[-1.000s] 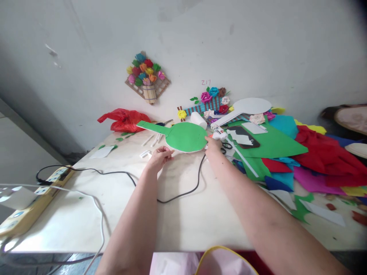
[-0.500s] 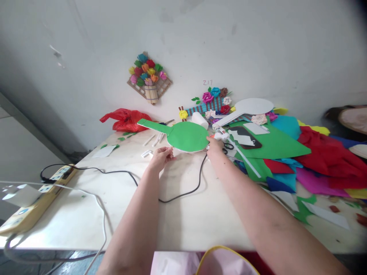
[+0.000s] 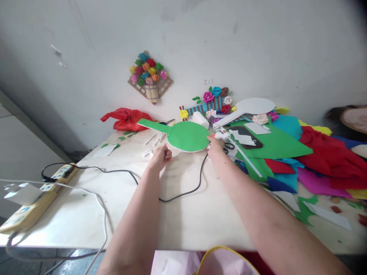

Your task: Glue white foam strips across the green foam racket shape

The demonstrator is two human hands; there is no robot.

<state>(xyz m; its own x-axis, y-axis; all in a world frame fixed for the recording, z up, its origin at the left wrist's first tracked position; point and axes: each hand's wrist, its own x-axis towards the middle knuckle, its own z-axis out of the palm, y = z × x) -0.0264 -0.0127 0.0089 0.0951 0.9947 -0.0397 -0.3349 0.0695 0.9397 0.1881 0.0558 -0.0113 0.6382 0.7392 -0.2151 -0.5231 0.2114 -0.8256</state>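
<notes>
Green paddle-shaped pc (image 3: 188, 136) is abt mid-desk L-to-R, nearer the far edge than the front, handle pointing to the far L corner; can't tell if it's flat on the desk (image 3: 200, 221) or slightly raised. R hand (image 3: 215, 147) is closed on the paddle's R rim, thumb on the edge, other fingers mostly hidden. White/orange tool (image 3: 221, 136) just beyond that hand; can't tell if it's gripped too. L hand (image 3: 162, 157) is curled in a loose fist just beside the paddle's near L rim; can't tell if anything small is in it. Black cord (image 3: 183, 197) loops across the desk btwn the forearms, from nr the R hand twd the yellow power strip (image 3: 61, 176) along the L edge. White sticks (image 3: 158, 139) nr the paddle's handle; red plastic bag (image 3: 126, 119) at the far L corner. Twd far edge, behind the paddle: white roll (image 3: 200, 120), then white paddle-shaped pc (image 3: 255, 104) to its R. Black-handled scissors (image 3: 229, 146) just R of the R hand, dark flat device (image 3: 249, 138) w/ white scraps on it beyond. Green sheet (image 3: 286, 147) + crumpled red material (image 3: 329, 156) etc. piled twd the R edge.
</notes>
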